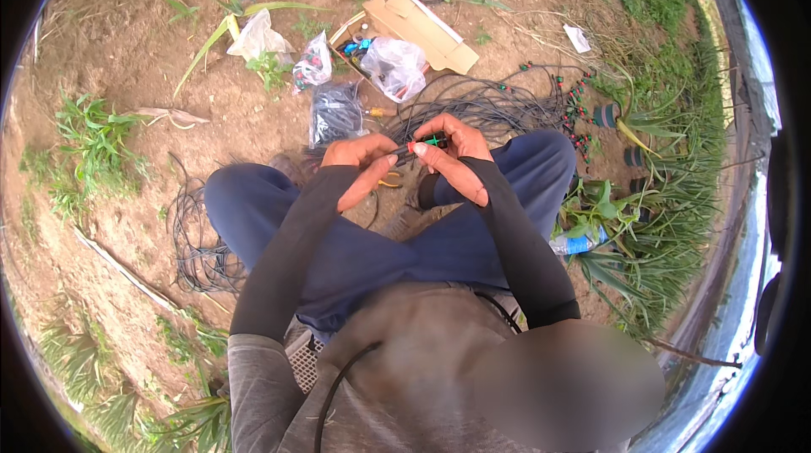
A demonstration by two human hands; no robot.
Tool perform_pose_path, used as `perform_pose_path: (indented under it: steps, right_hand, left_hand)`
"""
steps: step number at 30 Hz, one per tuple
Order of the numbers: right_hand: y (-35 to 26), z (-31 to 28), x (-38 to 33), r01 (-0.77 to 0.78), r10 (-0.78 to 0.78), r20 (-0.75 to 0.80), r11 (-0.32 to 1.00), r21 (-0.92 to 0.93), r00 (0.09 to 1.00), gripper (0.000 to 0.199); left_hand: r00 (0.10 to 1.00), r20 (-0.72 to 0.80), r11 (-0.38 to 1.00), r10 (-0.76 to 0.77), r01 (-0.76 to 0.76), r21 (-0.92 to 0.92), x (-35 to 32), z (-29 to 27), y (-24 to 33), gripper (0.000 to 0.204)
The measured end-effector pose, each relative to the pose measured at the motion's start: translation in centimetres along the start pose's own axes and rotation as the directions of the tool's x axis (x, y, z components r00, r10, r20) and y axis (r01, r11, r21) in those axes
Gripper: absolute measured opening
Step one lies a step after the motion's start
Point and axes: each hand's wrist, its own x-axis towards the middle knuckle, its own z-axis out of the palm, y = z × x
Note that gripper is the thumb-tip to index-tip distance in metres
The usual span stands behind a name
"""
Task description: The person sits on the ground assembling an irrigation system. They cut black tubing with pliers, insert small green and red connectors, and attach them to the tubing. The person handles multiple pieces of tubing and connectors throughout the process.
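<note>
In front of my shins, both hands meet over a small drip fitting (433, 141) with green, red and black parts. My right hand (460, 153) pinches this fitting between thumb and curled fingers. Close against it, my left hand (361, 157) has its thumb and fingers closed on a short dark piece of thin tube (402, 151) that meets the red end. Whether the tube sits inside the fitting cannot be made out. Just below the hands lie pliers with yellow handles (389, 180) on the ground.
Beyond my hands lie a black bundle in clear plastic (336, 113), a cardboard box (420, 29) with bags, and a yellow-handled tool (377, 113). Thin black tubes (498, 103) with red-green fittings spread right. A water bottle (579, 241) lies by my knee; tangled tube (203, 242) lies left.
</note>
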Motion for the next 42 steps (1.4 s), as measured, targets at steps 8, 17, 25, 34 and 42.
perform_pose_path:
  steps: [8, 17, 25, 34, 42]
  right_hand:
    - [0.8, 0.1, 0.5, -0.048, 0.058, 0.057, 0.986, -0.157, 0.997, 0.021]
    - [2.1, 0.5, 1.2, -0.096, 0.104, 0.054, 0.985, -0.141, 0.993, 0.020]
    - [2.7, 0.7, 1.9, -0.140, 0.146, 0.071, 0.987, -0.075, 0.987, 0.013]
    - [1.9, 0.7, 3.4, -0.221, 0.212, 0.171, 0.975, 0.031, 0.962, 0.018]
    - [3.5, 1.6, 8.0, -0.077, 0.023, 0.255, 0.976, 0.206, 0.967, 0.046]
  left_hand:
    - [0.997, 0.065, 0.992, -0.041, 0.034, 0.118, -0.5, -0.5, 0.0, 0.020]
    - [0.984, -0.042, 0.912, 0.173, -0.143, 0.385, -0.3, 0.3, -1.2, 0.015]
    - [0.947, -0.001, 0.788, 0.320, -0.265, 0.556, -0.2, 0.5, -2.0, 0.011]
    - [0.925, -0.040, 0.847, 0.378, -0.328, 0.418, 0.5, -0.5, -2.8, 0.009]
    - [0.960, -0.271, 0.973, -0.074, 0.130, 0.193, 1.9, -3.7, -1.7, 0.017]
